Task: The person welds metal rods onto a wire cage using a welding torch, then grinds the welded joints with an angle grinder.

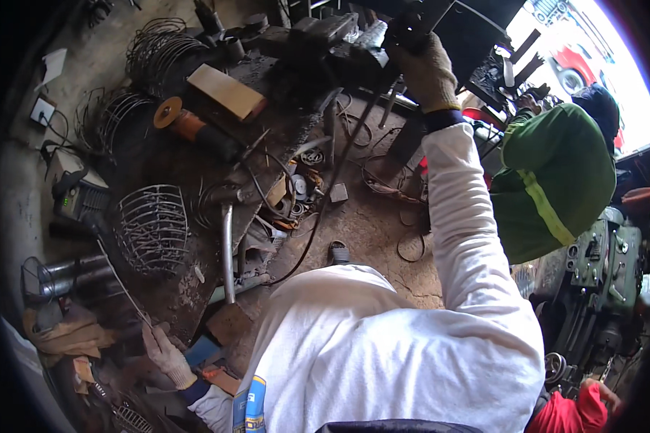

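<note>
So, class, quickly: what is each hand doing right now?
Left hand: gloved, closed on a thin metal rod.
Right hand: gloved, gripping a dark tool.

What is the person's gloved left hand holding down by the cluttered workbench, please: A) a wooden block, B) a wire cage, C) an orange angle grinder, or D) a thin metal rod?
D: the left hand pinches a thin metal rod that slants up past the wire cage.

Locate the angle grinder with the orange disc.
In the head view, the angle grinder lies upper left on the cluttered workbench, beside a wooden block, above the wire cage.
</note>
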A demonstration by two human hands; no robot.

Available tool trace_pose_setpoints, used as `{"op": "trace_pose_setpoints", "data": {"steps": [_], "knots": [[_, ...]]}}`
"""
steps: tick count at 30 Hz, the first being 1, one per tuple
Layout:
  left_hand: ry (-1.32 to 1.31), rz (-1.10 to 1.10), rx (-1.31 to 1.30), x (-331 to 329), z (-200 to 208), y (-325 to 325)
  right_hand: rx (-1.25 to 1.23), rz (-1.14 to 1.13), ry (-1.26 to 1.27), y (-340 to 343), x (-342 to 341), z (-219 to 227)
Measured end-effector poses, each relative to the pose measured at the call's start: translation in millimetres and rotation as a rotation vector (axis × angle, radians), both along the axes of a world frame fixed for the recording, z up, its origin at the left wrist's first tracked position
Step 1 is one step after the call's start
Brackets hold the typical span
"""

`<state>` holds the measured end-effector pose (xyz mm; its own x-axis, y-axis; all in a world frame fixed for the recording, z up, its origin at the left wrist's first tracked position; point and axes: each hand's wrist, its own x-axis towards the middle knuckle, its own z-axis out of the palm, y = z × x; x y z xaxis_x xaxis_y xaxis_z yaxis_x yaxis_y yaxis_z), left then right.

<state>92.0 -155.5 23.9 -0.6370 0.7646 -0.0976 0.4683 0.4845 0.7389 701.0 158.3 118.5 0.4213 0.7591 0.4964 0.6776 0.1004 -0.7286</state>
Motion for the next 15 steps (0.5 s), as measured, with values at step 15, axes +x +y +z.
{"op": "trace_pose_setpoints", "data": {"steps": [15], "knots": [[0.590,-0.103,0.132,37,-63,-36,-0.001,0.578,-0.039,-36,1,9]]}}
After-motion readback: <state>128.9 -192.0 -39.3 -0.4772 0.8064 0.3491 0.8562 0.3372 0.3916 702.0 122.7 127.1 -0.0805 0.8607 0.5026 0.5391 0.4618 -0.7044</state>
